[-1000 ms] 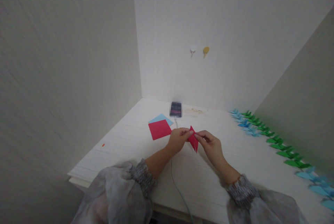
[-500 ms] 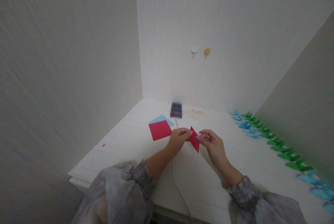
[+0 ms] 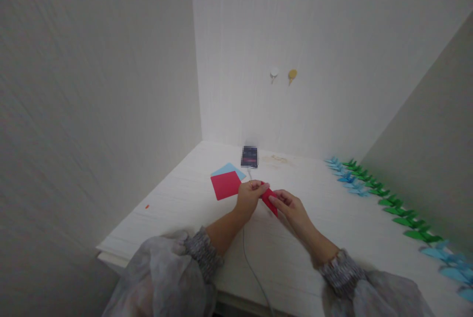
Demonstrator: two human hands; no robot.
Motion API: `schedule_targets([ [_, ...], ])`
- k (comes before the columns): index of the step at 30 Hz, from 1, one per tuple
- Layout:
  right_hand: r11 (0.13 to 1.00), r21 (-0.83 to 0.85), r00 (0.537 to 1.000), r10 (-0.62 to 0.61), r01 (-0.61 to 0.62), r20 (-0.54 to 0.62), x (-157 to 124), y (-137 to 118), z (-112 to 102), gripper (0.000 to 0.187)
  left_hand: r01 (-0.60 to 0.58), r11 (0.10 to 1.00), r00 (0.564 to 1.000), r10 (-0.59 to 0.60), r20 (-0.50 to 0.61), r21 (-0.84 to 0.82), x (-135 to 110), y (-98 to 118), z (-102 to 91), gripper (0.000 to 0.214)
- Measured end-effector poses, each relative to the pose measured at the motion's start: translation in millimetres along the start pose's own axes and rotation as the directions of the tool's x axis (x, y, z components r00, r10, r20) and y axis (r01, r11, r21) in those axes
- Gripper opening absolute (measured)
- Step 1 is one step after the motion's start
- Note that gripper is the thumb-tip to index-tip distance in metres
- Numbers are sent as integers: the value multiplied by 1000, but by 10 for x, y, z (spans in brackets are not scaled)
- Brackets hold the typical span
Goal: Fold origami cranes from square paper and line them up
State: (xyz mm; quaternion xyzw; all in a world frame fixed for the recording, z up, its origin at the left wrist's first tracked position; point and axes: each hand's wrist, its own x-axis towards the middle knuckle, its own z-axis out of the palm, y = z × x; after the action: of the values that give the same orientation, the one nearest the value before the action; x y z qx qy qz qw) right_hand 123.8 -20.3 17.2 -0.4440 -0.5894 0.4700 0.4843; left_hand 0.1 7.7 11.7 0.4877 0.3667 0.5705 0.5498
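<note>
A small folded piece of red paper (image 3: pixel 270 202) is held above the table between my two hands. My left hand (image 3: pixel 250 199) pinches its upper left end, thumb on top, with a ring on one finger. On the lower right part, my right hand (image 3: pixel 290 207) is closed with its thumb pressed on the paper and the fingers behind. Left of my left hand lies a flat red sheet (image 3: pixel 225 185), partly over a light blue sheet (image 3: pixel 232 167). The fingertips behind the folded paper are hidden.
A phone (image 3: pixel 249 157) leans by the back wall, its cable (image 3: pixel 251 265) running past my left wrist to the front edge. Rows of green folded paper figures (image 3: pixel 393 202) and blue ones (image 3: pixel 345 177) line the right side. An orange scrap (image 3: pixel 147 206) lies at the left.
My right hand has moved left and closed on the red paper. The paper has turned from a wider diamond shape into a narrower strip, slightly further left.
</note>
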Motion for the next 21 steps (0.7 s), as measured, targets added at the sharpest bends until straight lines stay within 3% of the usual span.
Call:
schedule_targets([
  [4, 998, 37, 998, 55, -54, -20, 7, 26, 24, 30, -30, 999, 999, 30, 21, -12, -9, -10, 12, 25],
  [9, 996, 57, 995, 70, -66, -70, -2, 2, -15, 28, 86, 983, 995, -77, 63, -161, -40, 16, 36, 28],
  [17, 997, -13, 992, 73, -75, -102, -30, -73, -44, 31, 172, 947, 985, -167, 43, -272, -20, -22, 27, 26],
  [21, 994, -31, 990, 96, -100, -103, -22, -84, -53, 33, 150, 955, 988, -156, -3, -257, -18, -38, 26, 27],
])
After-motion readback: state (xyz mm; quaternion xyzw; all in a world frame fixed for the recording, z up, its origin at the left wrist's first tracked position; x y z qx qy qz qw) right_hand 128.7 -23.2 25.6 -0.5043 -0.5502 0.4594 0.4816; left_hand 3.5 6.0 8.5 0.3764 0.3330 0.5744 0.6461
